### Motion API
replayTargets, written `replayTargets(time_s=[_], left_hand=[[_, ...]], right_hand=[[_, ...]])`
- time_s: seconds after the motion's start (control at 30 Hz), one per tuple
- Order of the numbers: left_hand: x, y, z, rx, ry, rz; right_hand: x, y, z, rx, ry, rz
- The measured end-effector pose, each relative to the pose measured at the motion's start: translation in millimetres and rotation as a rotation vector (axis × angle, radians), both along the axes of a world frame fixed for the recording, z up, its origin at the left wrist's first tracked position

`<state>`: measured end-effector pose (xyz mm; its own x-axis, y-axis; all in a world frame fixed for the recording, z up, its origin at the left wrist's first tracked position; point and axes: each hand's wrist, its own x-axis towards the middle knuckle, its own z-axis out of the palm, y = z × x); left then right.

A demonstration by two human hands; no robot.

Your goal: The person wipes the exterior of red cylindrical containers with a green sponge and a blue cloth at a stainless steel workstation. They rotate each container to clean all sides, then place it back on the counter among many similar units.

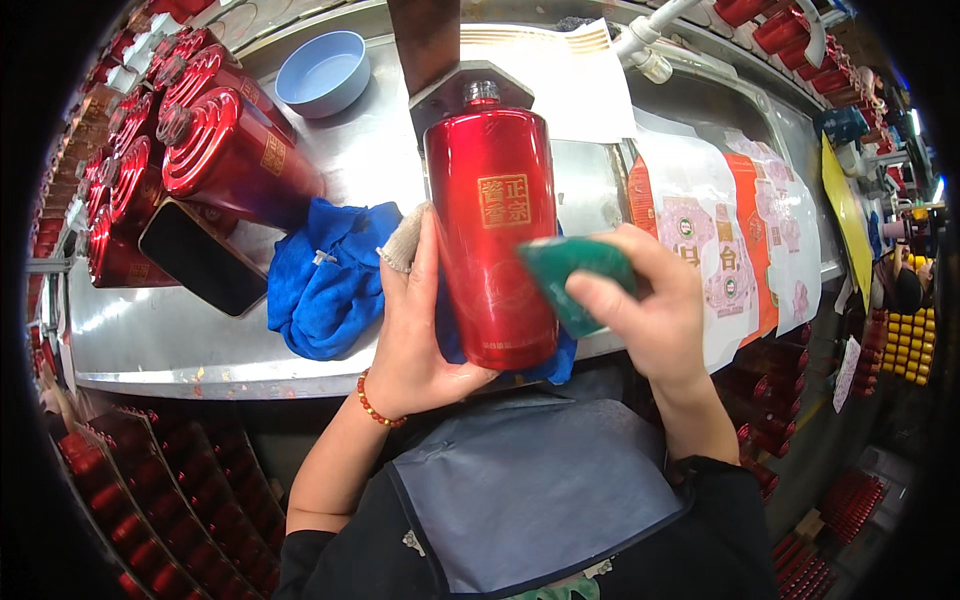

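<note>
A glossy red glass bottle (487, 270) with a gold square emblem lies in front of me, its clear threaded neck pointing away. My left hand (416, 345) holds it along the left side, with the thumb under the base. Cloth finger covers (407, 240) sit on its fingertips, and a beaded bracelet circles the wrist. My right hand (656, 307) grips a green squeegee (577, 277), slightly blurred, at the bottle's lower right side. Whether its edge touches the glass I cannot tell. Blue cloth (555, 367) shows beneath the bottle.
Several red bottles (232, 157) lie at left beside a dark phone (202, 259). A crumpled blue cloth (330, 292) and a blue bowl (322, 75) rest on the metal table (225, 371). Printed transfer sheets (720, 247) cover the right side. A metal post (427, 45) stands beyond the bottle.
</note>
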<state>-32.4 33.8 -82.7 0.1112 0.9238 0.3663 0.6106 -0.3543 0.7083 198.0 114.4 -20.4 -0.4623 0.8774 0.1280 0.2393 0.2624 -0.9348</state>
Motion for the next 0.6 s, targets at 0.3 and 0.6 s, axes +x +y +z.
replayTargets(time_s=[0.3,0.6], left_hand=[[-5.8,0.3,-2.7,-0.023,0.012,-0.042],[-5.5,2.0,-0.9,0.000,-0.015,-0.050]], right_hand=[[14.7,16.2,-28.1,-0.234,0.060,-0.275],[17.0,15.3,2.4,-0.025,0.021,-0.092]])
